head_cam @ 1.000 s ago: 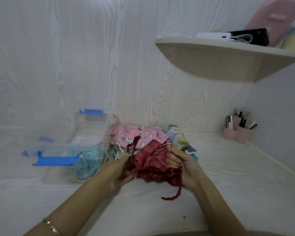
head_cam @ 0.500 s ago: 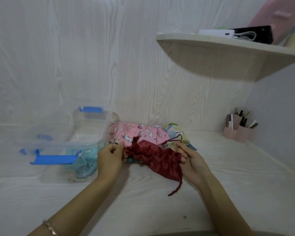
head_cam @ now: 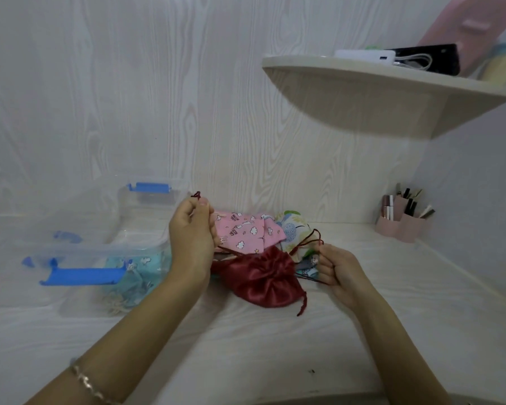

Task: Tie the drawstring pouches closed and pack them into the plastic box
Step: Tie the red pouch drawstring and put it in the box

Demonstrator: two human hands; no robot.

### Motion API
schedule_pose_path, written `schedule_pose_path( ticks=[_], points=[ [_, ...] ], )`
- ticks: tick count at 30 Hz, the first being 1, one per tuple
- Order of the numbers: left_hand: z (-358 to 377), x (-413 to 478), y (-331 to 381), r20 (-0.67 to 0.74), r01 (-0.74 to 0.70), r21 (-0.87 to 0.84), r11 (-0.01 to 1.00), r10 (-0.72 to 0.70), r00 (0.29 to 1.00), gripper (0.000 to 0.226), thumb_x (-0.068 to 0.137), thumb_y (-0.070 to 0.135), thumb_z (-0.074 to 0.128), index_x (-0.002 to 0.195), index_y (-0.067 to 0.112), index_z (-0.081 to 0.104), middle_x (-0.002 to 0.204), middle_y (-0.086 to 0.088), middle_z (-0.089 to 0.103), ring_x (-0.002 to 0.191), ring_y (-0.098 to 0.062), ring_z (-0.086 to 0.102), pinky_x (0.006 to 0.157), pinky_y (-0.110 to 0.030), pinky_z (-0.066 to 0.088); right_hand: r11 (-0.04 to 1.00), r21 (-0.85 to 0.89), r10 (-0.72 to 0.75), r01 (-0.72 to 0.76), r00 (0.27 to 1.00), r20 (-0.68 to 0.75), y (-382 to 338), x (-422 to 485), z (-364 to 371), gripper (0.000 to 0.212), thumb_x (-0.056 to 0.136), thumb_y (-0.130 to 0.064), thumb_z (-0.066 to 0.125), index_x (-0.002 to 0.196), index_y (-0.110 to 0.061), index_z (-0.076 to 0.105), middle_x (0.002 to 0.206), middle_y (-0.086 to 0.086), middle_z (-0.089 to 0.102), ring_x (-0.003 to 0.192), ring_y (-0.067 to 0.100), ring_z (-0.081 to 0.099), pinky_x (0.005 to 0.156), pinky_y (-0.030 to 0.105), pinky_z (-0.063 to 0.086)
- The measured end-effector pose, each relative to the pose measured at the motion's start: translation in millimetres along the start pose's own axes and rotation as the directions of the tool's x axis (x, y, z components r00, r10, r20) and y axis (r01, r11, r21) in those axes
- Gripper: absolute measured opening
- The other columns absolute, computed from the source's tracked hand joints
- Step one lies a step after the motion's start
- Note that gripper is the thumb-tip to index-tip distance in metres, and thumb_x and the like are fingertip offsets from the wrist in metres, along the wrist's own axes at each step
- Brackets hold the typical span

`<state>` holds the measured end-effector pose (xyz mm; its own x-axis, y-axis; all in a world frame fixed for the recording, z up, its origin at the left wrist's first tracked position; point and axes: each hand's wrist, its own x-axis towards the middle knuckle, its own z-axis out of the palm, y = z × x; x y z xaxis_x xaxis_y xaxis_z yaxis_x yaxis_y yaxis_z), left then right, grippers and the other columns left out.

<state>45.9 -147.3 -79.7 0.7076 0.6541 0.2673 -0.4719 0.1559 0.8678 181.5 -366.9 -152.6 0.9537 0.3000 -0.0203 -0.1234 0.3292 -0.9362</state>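
A dark red satin pouch lies on the table between my hands, its mouth gathered tight. My left hand pinches one end of its red drawstring, raised to the left. My right hand pinches the other drawstring end, low on the right. Behind it lie a pink printed pouch and a pale patterned pouch. The clear plastic box with blue clips stands open at the left, with light blue pouches inside.
A pink pen holder stands at the back right by the wall. A wall shelf with a phone and charger overhangs the right side. The box's clear lid leans behind the box.
My hands have pulled apart with the drawstring ends, the left one rising. The red pouch went from stretched flat between my hands to cinched and bunched on the table.
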Motion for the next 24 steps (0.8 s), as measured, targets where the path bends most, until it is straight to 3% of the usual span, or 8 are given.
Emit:
schedule_pose_path(
  ticks=[3, 6, 10, 13, 16, 20, 22, 24],
  points=[
    [-2.1, -4.3, 3.0, 0.04, -0.027, 0.101, 0.995, 0.023, 0.999, 0.034, 0.101, 0.014, 0.042, 0.067, 0.015, 0.042, 0.042, 0.013, 0.033, 0.038, -0.003, 0.025, 0.036, -0.018, 0.023, 0.956, -0.285, -0.069, 0.063, 0.998, -0.011, -5.9, 2.1, -5.7, 0.025, 0.099, -0.008, 0.046, 0.074, -0.011, 0.046, 0.047, -0.009, 0.028, 0.037, 0.004, 0.02, 0.035, 0.017, 0.016],
    [1.4, -13.9, 7.9, 0.234, -0.04, 0.185, 0.982, -0.004, 0.972, 0.031, 0.1, 0.016, 0.044, 0.07, 0.015, 0.048, 0.046, 0.01, 0.03, 0.04, -0.005, 0.023, 0.037, -0.018, 0.021, 0.885, -0.441, -0.151, 0.146, 0.988, 0.024, -17.3, -0.4, 14.7, 0.02, 0.098, -0.012, 0.05, 0.08, -0.005, 0.055, 0.051, -0.004, 0.034, 0.042, 0.008, 0.023, 0.038, 0.019, 0.017],
    [16.0, -15.1, 18.0, 0.559, 0.08, 0.225, 0.971, -0.196, 0.806, 0.025, 0.099, 0.018, 0.048, 0.075, 0.012, 0.057, 0.05, 0.007, 0.044, 0.042, -0.005, 0.032, 0.036, -0.013, 0.026, 0.855, -0.476, -0.123, 0.206, 0.972, 0.201, -28.4, -11.1, 69.4, 0.017, 0.097, -0.016, 0.054, 0.083, -0.01, 0.063, 0.055, 0.0, 0.043, 0.042, 0.007, 0.028, 0.039, 0.021, 0.018],
    [30.0, -9.1, 11.2, 0.534, 0.014, 0.278, 0.96, -0.167, 0.829, 0.022, 0.096, 0.015, 0.053, 0.079, 0.007, 0.063, 0.067, -0.005, 0.062, 0.062, -0.018, 0.052, 0.049, -0.018, 0.043, 0.736, -0.637, 0.026, 0.229, 0.931, 0.365, -16.7, -29.2, 103.5, 0.024, 0.092, -0.012, 0.057, 0.07, -0.022, 0.058, 0.057, 0.001, 0.051, 0.045, 0.007, 0.039, 0.042, 0.02, 0.027],
    [32.6, 4.0, -6.5, 0.513, -0.027, 0.341, 0.94, -0.162, 0.843, 0.023, 0.095, 0.013, 0.056, 0.076, 0.005, 0.066, 0.074, -0.009, 0.065, 0.07, -0.017, 0.06, 0.065, -0.023, 0.05, 0.721, -0.666, 0.162, 0.193, 0.887, 0.432, -0.6, -41.9, 114.3, 0.029, 0.093, -0.011, 0.056, 0.068, -0.024, 0.06, 0.048, -0.011, 0.049, 0.042, 0.003, 0.039, 0.041, 0.017, 0.029],
    [27.2, 19.1, -29.8, 0.427, 0.039, 0.434, 0.9, -0.243, 0.871, 0.025, 0.093, 0.009, 0.057, 0.071, 0.001, 0.064, 0.07, -0.014, 0.063, 0.06, -0.018, 0.059, 0.053, -0.021, 0.05, 0.797, -0.604, 0.323, 0.016, 0.833, 0.449, 1.6, -47.6, 105.6, 0.03, 0.095, -0.006, 0.042, 0.068, -0.015, 0.053, 0.051, -0.006, 0.047, 0.041, 0.003, 0.028, 0.039, 0.016, 0.016],
    [23.0, 20.4, -39.5, 0.407, 0.038, 0.562, 0.826, -0.316, 0.857, 0.027, 0.094, 0.016, 0.058, 0.073, 0.0, 0.066, 0.061, -0.007, 0.061, 0.048, -0.01, 0.053, 0.047, -0.017, 0.043, 0.883, -0.46, 0.322, -0.094, 0.834, 0.448, 1.2, -47.2, 99.3, 0.021, 0.094, -0.007, 0.038, 0.077, -0.012, 0.048, 0.053, -0.004, 0.047, 0.042, 0.003, 0.026, 0.039, 0.016, 0.012],
    [17.9, 19.8, -45.3, 0.411, -0.005, 0.675, 0.738, -0.37, 0.833, 0.04, 0.095, 0.031, 0.054, 0.075, -0.002, 0.065, 0.056, -0.004, 0.053, 0.044, -0.012, 0.043, 0.046, -0.017, 0.034, 0.926, -0.364, 0.253, -0.097, 0.876, 0.41, 2.9, -43.3, 93.2, 0.021, 0.097, -0.014, 0.044, 0.077, -0.012, 0.05, 0.055, -0.001, 0.046, 0.042, 0.003, 0.026, 0.038, 0.015, 0.012]
  ],
)
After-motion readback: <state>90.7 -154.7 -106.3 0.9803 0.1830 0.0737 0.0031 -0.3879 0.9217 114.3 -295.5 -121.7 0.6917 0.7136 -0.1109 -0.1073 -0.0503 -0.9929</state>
